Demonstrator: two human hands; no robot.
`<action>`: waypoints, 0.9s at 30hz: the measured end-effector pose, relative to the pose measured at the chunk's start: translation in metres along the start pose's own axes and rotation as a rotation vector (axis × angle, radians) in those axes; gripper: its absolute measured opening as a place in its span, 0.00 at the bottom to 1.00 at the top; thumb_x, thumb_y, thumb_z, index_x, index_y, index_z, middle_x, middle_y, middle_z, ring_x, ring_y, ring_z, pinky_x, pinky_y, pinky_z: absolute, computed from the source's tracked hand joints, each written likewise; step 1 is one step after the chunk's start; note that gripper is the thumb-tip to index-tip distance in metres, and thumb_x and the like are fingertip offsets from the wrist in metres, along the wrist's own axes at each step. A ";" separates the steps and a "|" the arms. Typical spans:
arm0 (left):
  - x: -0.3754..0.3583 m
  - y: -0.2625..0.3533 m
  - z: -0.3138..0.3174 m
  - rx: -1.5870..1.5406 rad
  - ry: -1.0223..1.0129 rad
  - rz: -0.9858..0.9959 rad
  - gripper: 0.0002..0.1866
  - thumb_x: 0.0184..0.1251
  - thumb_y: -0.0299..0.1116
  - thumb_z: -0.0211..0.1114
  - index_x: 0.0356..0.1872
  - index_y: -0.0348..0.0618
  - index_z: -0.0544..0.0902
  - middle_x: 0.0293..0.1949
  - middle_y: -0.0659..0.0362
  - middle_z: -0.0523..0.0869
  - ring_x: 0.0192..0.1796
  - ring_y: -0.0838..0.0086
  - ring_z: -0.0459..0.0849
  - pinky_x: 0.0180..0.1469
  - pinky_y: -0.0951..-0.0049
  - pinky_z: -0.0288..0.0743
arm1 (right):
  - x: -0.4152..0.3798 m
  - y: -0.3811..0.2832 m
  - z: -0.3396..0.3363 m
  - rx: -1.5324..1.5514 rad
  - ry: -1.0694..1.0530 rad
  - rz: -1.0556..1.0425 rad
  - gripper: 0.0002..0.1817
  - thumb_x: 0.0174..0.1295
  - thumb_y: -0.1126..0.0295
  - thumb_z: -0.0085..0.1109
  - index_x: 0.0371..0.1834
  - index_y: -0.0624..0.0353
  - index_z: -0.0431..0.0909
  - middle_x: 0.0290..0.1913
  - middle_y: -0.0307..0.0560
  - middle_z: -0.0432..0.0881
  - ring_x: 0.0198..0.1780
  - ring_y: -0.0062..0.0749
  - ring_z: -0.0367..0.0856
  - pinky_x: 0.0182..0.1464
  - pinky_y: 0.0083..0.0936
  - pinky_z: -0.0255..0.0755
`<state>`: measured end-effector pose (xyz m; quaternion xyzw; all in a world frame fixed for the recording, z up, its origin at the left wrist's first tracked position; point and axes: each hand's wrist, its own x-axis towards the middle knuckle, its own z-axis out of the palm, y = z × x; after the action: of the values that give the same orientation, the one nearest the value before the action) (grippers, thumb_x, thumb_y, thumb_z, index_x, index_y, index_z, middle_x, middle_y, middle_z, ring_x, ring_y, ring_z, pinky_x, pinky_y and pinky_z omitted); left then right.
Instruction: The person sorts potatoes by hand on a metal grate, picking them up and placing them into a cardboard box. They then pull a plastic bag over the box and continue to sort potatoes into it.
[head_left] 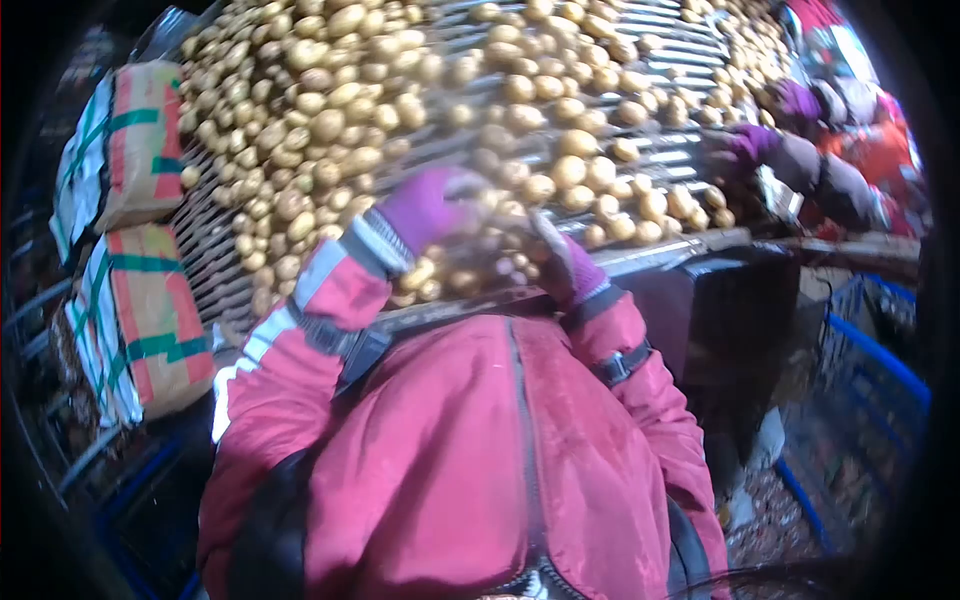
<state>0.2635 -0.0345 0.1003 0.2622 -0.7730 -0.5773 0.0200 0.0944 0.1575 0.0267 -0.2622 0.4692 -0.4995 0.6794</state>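
Many potatoes point(310, 130) lie spread over a conveyor of metal rollers point(470, 30). My left hand point(435, 208), in a purple glove with dirty fingers, is over the potatoes near the front edge of the conveyor. Just to its right, my right hand point(560, 260), in a similar glove, is at the conveyor's front rail. The fingers of both hands point toward each other above a few potatoes point(425, 275). Motion blur smears the fingers, so I cannot make out whether either hand holds a potato.
Two paper sacks with green tape point(150, 145) stand along the left side. Another person's purple-gloved hand point(745, 148) is over the right end of the conveyor. A dark box point(735, 310) sits below the rail, and a blue metal frame point(880, 355) stands at the right.
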 end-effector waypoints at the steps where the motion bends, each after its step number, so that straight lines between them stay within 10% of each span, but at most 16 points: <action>1: -0.002 0.009 0.012 0.031 -0.044 0.010 0.19 0.67 0.36 0.69 0.55 0.36 0.84 0.52 0.52 0.86 0.55 0.71 0.84 0.59 0.70 0.78 | -0.006 -0.010 0.006 0.017 0.023 -0.030 0.27 0.70 0.61 0.59 0.69 0.60 0.70 0.58 0.49 0.80 0.51 0.34 0.81 0.52 0.32 0.79; 2: 0.000 -0.001 0.025 0.341 -0.032 0.274 0.21 0.65 0.36 0.70 0.56 0.37 0.84 0.54 0.49 0.86 0.57 0.65 0.85 0.61 0.67 0.78 | -0.012 -0.020 0.012 0.033 0.046 -0.060 0.27 0.68 0.64 0.64 0.68 0.59 0.71 0.59 0.49 0.80 0.54 0.38 0.81 0.57 0.36 0.78; 3: -0.001 0.009 0.037 0.082 -0.049 0.026 0.21 0.64 0.36 0.71 0.56 0.38 0.84 0.55 0.46 0.86 0.58 0.59 0.84 0.62 0.63 0.78 | -0.019 -0.030 0.018 0.049 0.068 -0.090 0.28 0.65 0.66 0.69 0.67 0.59 0.72 0.59 0.49 0.79 0.57 0.42 0.81 0.62 0.40 0.78; 4: 0.000 0.016 0.042 0.259 -0.075 0.189 0.21 0.63 0.36 0.71 0.55 0.37 0.84 0.54 0.46 0.86 0.58 0.58 0.84 0.62 0.62 0.78 | -0.019 -0.033 0.012 0.512 -0.007 0.107 0.28 0.66 0.64 0.69 0.67 0.58 0.72 0.59 0.49 0.80 0.58 0.43 0.81 0.63 0.40 0.78; 8: 0.015 0.020 0.075 0.341 -0.165 0.322 0.19 0.59 0.35 0.73 0.50 0.39 0.85 0.55 0.44 0.84 0.58 0.50 0.83 0.60 0.57 0.78 | -0.032 -0.018 0.004 0.117 0.037 -0.166 0.23 0.76 0.51 0.51 0.61 0.56 0.75 0.48 0.47 0.85 0.43 0.31 0.85 0.43 0.31 0.82; 9: 0.019 0.014 0.084 0.430 -0.176 0.478 0.20 0.58 0.36 0.73 0.50 0.40 0.84 0.57 0.42 0.83 0.58 0.47 0.82 0.61 0.56 0.78 | -0.041 -0.022 0.003 0.610 0.033 0.036 0.22 0.76 0.51 0.52 0.60 0.57 0.75 0.45 0.45 0.85 0.40 0.26 0.84 0.39 0.25 0.81; 14: 0.035 0.075 0.129 0.085 -0.335 0.278 0.29 0.66 0.30 0.67 0.67 0.32 0.74 0.65 0.48 0.80 0.68 0.64 0.77 0.70 0.65 0.69 | -0.098 0.000 -0.044 0.792 0.002 -0.202 0.25 0.78 0.51 0.45 0.60 0.63 0.75 0.49 0.50 0.82 0.34 0.30 0.81 0.33 0.21 0.76; 27: 0.041 0.046 0.161 0.123 -0.239 -0.008 0.26 0.69 0.29 0.64 0.67 0.33 0.75 0.63 0.48 0.81 0.66 0.65 0.79 0.69 0.68 0.70 | -0.372 0.049 -0.159 1.022 1.255 -0.489 0.26 0.75 0.51 0.47 0.55 0.67 0.77 0.41 0.55 0.86 0.24 0.24 0.77 0.20 0.14 0.70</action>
<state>0.1575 0.0987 0.0771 0.1952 -0.8028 -0.5561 -0.0908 -0.0502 0.5373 0.0591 0.3092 0.4057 -0.8364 0.2007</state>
